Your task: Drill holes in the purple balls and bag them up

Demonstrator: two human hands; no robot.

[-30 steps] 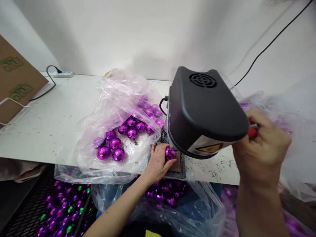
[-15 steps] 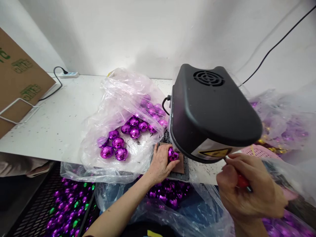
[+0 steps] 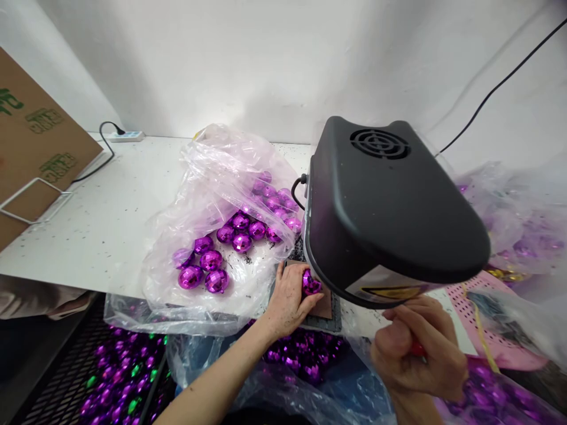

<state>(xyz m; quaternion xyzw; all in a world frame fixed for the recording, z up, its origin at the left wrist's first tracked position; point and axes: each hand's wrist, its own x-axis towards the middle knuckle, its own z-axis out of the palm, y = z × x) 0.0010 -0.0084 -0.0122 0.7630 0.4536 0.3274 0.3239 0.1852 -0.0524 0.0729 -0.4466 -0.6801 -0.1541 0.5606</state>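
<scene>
Carton toward desk's left end; power strip along rear edge. Bag with balls overhangs front edge, left of machine. Crate below front edge, left.

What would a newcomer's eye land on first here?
The bulky black machine right of centre, with the right hand closed around a mostly hidden red object below its near edge. Then the shiny purple balls amid clear plastic to its left; the left hand holds another ball near the machine.
</scene>
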